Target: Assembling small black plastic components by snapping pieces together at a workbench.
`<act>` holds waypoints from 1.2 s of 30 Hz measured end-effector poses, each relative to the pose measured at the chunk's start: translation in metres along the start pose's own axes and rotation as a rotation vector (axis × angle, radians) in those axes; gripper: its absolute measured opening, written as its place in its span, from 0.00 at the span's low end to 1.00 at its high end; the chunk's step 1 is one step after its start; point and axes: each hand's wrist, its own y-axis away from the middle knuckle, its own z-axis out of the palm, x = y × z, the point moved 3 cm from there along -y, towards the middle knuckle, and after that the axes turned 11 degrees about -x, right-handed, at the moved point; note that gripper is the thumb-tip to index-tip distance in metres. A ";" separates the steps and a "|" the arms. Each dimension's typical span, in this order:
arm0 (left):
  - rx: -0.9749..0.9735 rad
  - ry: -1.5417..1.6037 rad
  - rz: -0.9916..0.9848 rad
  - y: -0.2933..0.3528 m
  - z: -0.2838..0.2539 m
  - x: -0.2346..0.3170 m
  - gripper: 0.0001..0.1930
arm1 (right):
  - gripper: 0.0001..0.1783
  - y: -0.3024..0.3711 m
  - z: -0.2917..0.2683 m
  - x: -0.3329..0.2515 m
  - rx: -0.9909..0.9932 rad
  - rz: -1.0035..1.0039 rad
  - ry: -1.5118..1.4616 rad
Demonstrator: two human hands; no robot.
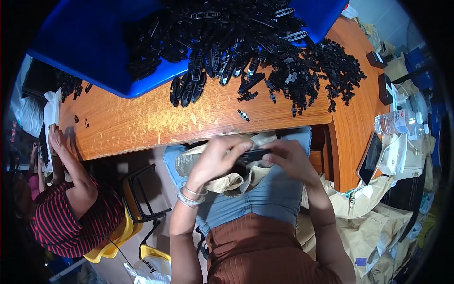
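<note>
Over my lap, both hands grip a long black plastic part [255,155], slightly blurred. My left hand [218,155] is closed on its left end, with the thumb along the top. My right hand [289,158] pinches the right end between thumb and fingers. Below them an open brown paper bag [226,183] rests on my thighs. Just past the table edge lies one small black part [243,115] with a shiny spot. Farther off are several similar long black parts [188,90] and a heap of small black pieces [343,66].
A blue bin [80,57] lies tipped on the wooden table [142,118], black parts spilling out. On the right are a phone [370,158], water bottle [392,122] and paper bags [369,232]. A co-worker in a striped top [71,217] sits left, beside a folding chair [142,194].
</note>
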 end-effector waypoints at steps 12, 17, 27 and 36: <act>0.369 -0.489 -0.261 -0.107 -0.049 -0.023 0.17 | 0.12 -0.091 0.012 -0.024 0.499 -0.391 0.891; 0.503 -0.335 -0.170 -0.081 -0.047 -0.022 0.12 | 0.12 -0.074 -0.011 -0.007 0.428 -0.279 -0.046; 0.367 0.222 -0.189 -0.024 -0.022 -0.005 0.16 | 0.09 -0.040 -0.005 -0.033 0.458 -0.522 -0.147; 0.356 0.586 -0.002 -0.009 -0.002 0.012 0.12 | 0.09 -0.031 -0.001 -0.047 0.587 -0.487 0.404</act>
